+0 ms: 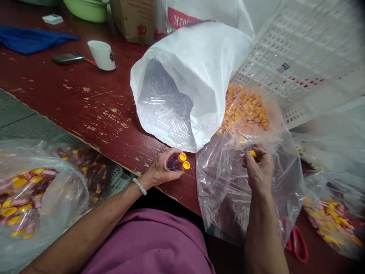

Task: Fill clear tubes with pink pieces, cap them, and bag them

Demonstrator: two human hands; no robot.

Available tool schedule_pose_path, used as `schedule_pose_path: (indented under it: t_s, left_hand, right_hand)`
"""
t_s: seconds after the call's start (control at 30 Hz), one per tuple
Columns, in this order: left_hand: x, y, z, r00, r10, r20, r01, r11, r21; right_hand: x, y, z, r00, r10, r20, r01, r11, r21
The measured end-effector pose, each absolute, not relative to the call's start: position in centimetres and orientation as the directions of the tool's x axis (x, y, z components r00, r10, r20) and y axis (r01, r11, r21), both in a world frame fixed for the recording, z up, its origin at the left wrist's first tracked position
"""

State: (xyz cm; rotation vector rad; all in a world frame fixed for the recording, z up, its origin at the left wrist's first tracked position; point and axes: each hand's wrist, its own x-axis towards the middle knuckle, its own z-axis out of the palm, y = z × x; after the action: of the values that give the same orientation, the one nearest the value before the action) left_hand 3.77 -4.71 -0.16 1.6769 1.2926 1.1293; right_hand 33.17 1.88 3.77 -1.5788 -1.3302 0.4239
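My left hand (162, 170) grips a small bundle of clear tubes (177, 161) near the table's front edge; two of them wear yellow caps, the others are uncapped. My right hand (258, 167) pinches a single yellow cap (252, 153) at the mouth of a clear plastic bag (228, 182) holding many orange-yellow caps (245, 108). Just beyond both hands lies a white sack (199, 64), its mouth open toward me, with several empty clear tubes (167, 110) inside.
Clear bags of filled, capped tubes sit at the left (31, 190) and lower right (333, 217). A white plastic crate (308, 57) leans at the right. Red scissors (298, 241), a white cup (102, 55), a phone (67, 58), blue cloth (28, 40), a green basin (87, 9) and a cardboard box (134, 21) lie around.
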Motion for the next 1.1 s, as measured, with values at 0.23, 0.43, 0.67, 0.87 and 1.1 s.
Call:
schedule_pose_path:
  t_s: [0.23, 0.43, 0.67, 0.87, 1.1]
  left_hand:
    - [3.6, -4.7, 0.2, 0.132, 0.968, 0.215, 0.359, -0.248, 0.9]
    - [3.5, -4.5, 0.1, 0.144, 0.955, 0.258, 0.333, -0.293, 0.896]
    - [3.3, -4.6, 0.2, 0.157, 0.959, 0.236, 0.266, -0.272, 0.925]
    - [3.2, -4.6, 0.4, 0.141, 0.972, 0.19, 0.314, -0.226, 0.922]
    - [4.0, -4.7, 0.2, 0.088, 0.971, 0.224, 0.394, -0.24, 0.887]
  right_hand:
    - [19.4, -6.1, 4.5, -0.071, 0.907, 0.414, 0.36, 0.411, -0.838]
    - [19.0, -6.2, 4.3, -0.256, 0.798, 0.546, 0.553, 0.584, -0.595]
    - [19.3, -7.3, 4.4, -0.333, 0.754, 0.566, 0.694, 0.602, -0.395]
    - [19.0, -7.7, 4.1, -0.463, 0.756, 0.463, 0.719, 0.626, -0.302]
    - [31.0, -0.8, 4.2, 0.233, 0.802, 0.55, 0.85, 0.106, -0.515]
